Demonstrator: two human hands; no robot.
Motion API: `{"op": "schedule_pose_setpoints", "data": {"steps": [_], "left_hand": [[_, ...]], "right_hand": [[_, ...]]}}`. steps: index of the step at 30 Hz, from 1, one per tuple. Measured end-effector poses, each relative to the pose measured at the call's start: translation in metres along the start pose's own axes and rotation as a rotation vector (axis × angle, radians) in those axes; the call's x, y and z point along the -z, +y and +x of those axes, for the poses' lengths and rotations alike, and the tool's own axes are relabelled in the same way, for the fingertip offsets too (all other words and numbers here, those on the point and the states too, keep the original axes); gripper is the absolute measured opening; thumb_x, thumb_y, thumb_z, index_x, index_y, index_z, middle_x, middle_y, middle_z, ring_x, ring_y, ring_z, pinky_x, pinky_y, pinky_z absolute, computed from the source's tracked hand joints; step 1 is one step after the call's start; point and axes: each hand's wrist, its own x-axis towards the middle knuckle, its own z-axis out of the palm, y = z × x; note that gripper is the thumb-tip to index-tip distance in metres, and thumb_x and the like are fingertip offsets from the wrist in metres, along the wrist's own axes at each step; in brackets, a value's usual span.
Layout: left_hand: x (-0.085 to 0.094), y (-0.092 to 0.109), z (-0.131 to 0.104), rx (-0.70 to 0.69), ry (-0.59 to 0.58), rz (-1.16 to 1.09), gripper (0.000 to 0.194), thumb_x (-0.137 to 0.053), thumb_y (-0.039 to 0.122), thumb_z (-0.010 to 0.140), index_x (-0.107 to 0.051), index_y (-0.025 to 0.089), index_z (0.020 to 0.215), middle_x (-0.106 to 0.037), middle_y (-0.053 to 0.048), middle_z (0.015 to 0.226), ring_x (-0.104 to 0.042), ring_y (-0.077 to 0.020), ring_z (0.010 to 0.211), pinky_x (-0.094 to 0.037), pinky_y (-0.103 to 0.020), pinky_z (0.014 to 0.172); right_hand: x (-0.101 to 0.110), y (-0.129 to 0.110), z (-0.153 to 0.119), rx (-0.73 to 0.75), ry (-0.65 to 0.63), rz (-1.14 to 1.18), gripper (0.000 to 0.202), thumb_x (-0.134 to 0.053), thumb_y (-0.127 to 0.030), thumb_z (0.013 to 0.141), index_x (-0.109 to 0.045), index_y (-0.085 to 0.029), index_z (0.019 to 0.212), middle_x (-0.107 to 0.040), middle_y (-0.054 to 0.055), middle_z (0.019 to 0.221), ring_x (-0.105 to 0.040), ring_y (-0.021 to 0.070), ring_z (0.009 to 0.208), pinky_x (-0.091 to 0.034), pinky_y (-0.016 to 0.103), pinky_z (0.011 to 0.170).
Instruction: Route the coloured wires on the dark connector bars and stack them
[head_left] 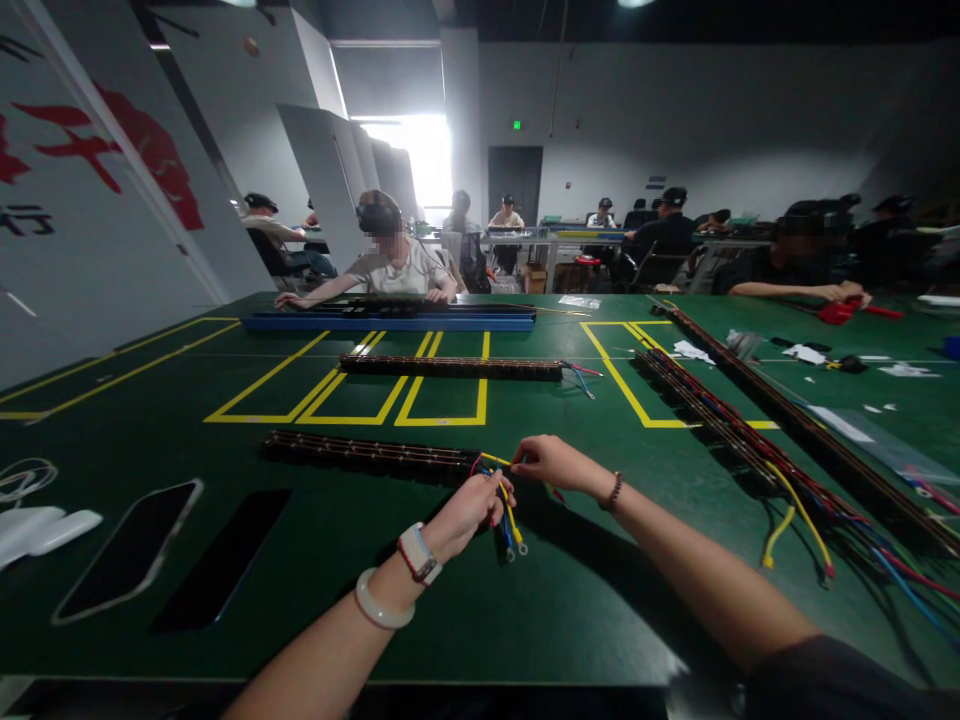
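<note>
A long dark bar with copper-coloured lines [375, 450] lies across the green table in front of me. Colored wires come out of its right end. My left hand [474, 508] is closed around these wires. Below its fingers hang blue and yellow wires [513, 525] that finish in ring terminals. My right hand [559, 465] pinches the tip of a short yellow wire [493, 459] just above the left hand. A red wire [475, 464] loops at the bar's end. What sits inside the left fingers is partly hidden.
Two phones [127, 550] [225, 560] lie at the left, near a white object with a cable [45, 530]. Another bar [450, 368] lies farther back. Bars with loose wires [705, 425] run along the right. Across the table, a person [397, 255] reaches beside a blue rail [390, 323].
</note>
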Motion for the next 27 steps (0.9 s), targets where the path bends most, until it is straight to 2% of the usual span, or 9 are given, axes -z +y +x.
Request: {"op": "schedule_pose_setpoints", "data": {"steps": [4, 10, 14, 18, 20, 23, 27], "left_hand": [[0.002, 0.002, -0.001, 0.038, -0.043, 0.005, 0.030, -0.037, 0.039, 0.096, -0.049, 0.013, 0.086, -0.054, 0.002, 0.069, -0.033, -0.0017, 0.042, -0.021, -0.018, 0.044], [0.006, 0.003, 0.001, 0.058, -0.098, 0.090, 0.032, -0.038, 0.040, 0.096, -0.050, 0.013, 0.083, -0.052, 0.003, 0.064, -0.030, -0.0010, 0.039, -0.015, -0.018, 0.041], [0.007, 0.004, 0.003, 0.043, -0.109, 0.039, 0.035, -0.038, 0.039, 0.096, -0.057, 0.010, 0.092, -0.059, -0.002, 0.071, -0.038, -0.0028, 0.043, -0.023, -0.019, 0.043], [0.008, 0.002, 0.005, 0.104, -0.107, -0.043, 0.031, -0.041, 0.036, 0.097, -0.055, 0.010, 0.106, -0.066, -0.007, 0.078, -0.049, -0.0057, 0.049, -0.035, -0.019, 0.048], [0.009, 0.000, 0.006, 0.127, -0.099, -0.080, 0.027, -0.038, 0.035, 0.098, -0.051, 0.012, 0.104, -0.066, -0.005, 0.074, -0.052, -0.0067, 0.048, -0.039, -0.019, 0.049], [0.010, -0.001, 0.006, 0.126, -0.125, -0.124, 0.027, -0.035, 0.036, 0.099, -0.049, 0.013, 0.099, -0.063, -0.002, 0.066, -0.055, -0.0079, 0.046, -0.043, -0.019, 0.050], [0.010, 0.001, 0.006, 0.134, -0.148, -0.131, 0.027, -0.031, 0.036, 0.100, -0.047, 0.014, 0.095, -0.063, -0.002, 0.066, -0.055, -0.0080, 0.043, -0.042, -0.019, 0.047]], "right_hand": [[-0.005, 0.017, 0.010, -0.017, 0.190, -0.130, 0.015, -0.067, -0.030, 0.082, -0.070, -0.015, 0.080, -0.069, 0.005, 0.076, -0.059, 0.0145, 0.067, -0.036, 0.023, 0.056], [-0.019, 0.038, 0.032, 0.003, 0.257, -0.188, 0.016, -0.066, -0.030, 0.085, -0.069, -0.016, 0.081, -0.068, 0.005, 0.079, -0.057, 0.0145, 0.070, -0.035, 0.023, 0.060], [-0.027, 0.040, 0.029, 0.103, 0.312, -0.345, 0.021, -0.062, -0.034, 0.088, -0.070, -0.016, 0.080, -0.066, 0.008, 0.080, -0.055, 0.0184, 0.080, -0.037, 0.028, 0.073], [-0.031, 0.041, 0.010, 0.346, 0.406, -0.443, 0.019, -0.054, -0.031, 0.093, -0.068, -0.019, 0.098, -0.065, 0.010, 0.098, -0.052, 0.0211, 0.092, -0.034, 0.036, 0.091], [-0.033, 0.041, 0.000, 0.529, 0.340, -0.432, 0.022, -0.048, -0.028, 0.095, -0.066, -0.022, 0.105, -0.064, 0.009, 0.102, -0.052, 0.0198, 0.095, -0.034, 0.037, 0.095], [-0.034, 0.039, -0.008, 0.747, 0.170, -0.447, 0.027, -0.039, -0.025, 0.098, -0.065, -0.025, 0.106, -0.064, 0.007, 0.108, -0.053, 0.0174, 0.098, -0.036, 0.036, 0.097], [-0.032, 0.035, -0.007, 0.839, 0.079, -0.566, 0.035, -0.030, -0.022, 0.101, -0.064, -0.023, 0.109, -0.063, 0.008, 0.116, -0.054, 0.0170, 0.100, -0.038, 0.035, 0.096]]}}
